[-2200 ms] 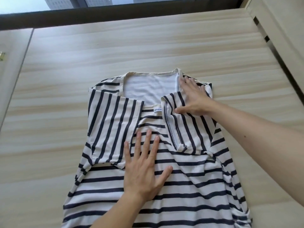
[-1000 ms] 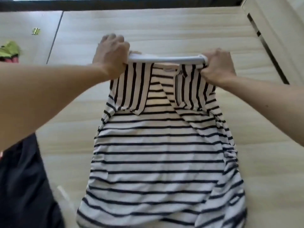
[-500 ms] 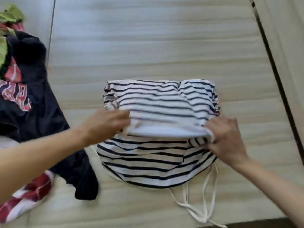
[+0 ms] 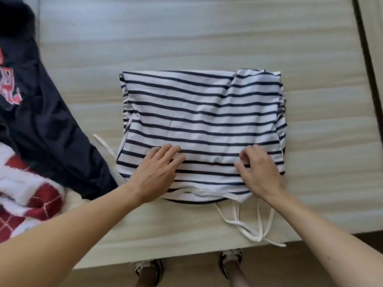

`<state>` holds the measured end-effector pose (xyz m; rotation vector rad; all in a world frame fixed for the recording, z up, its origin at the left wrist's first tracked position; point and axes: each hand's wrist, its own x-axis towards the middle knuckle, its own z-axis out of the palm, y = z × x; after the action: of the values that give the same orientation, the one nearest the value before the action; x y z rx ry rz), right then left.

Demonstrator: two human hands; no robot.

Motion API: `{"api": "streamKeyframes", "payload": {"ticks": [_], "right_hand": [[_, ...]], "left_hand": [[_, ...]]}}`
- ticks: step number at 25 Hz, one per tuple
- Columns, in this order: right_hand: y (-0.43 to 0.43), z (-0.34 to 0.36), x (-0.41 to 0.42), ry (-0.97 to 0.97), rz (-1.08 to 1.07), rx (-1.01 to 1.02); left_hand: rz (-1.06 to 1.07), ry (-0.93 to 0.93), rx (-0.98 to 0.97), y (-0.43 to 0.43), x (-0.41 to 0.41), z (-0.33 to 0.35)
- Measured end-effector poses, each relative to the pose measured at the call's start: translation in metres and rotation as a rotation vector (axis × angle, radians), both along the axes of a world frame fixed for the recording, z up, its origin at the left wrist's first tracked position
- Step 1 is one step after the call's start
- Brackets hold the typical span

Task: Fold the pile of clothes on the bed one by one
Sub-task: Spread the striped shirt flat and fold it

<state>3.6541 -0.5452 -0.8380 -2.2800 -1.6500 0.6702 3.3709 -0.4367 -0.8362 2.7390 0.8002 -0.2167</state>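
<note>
Navy stripes on white, on a pale bed.

From where I stand, the striped top (image 4: 203, 121) is white with thin dark navy bands running crosswise, and its strings (image 4: 248, 224) are plain white. The bed (image 4: 207, 34) is pale beige, streaked with fainter cream and grey bands like wood grain. The dark garment (image 4: 51, 141) is deep navy, almost black, with red lettering (image 4: 10, 90) edged in white. The fuzzy knit (image 4: 27, 193) is deep red and white, its red patches crossed by thin white check lines. The 2 shoes (image 4: 149, 268) look black with pale flecks.
</note>
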Motion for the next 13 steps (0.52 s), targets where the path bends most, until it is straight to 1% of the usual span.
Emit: {"api": "streamKeyframes", "payload": {"ticks": [2, 4, 7, 8, 10, 13], "right_hand": [[-0.034, 0.002, -0.003, 0.013, -0.185, 0.01], [-0.078, 0.008, -0.012, 0.001, -0.406, -0.034], [-0.137, 0.003, -0.029, -0.067, -0.666, -0.252], [-0.15, -0.001, -0.034, -0.091, -0.704, -0.341], [-0.165, -0.007, -0.044, -0.132, -0.684, -0.438], [-0.168, -0.011, -0.049, -0.176, -0.558, -0.416]], "left_hand": [[-0.007, 0.019, -0.047, -0.026, 0.017, -0.003], [-0.048, -0.017, -0.105, -0.054, 0.04, -0.005], [-0.116, -0.065, -0.157, -0.09, 0.084, -0.009], [-0.133, -0.05, -0.165, -0.099, 0.099, -0.011], [-0.156, 0.018, -0.173, -0.109, 0.12, -0.016], [-0.149, 0.076, -0.173, -0.109, 0.137, -0.022]]}}
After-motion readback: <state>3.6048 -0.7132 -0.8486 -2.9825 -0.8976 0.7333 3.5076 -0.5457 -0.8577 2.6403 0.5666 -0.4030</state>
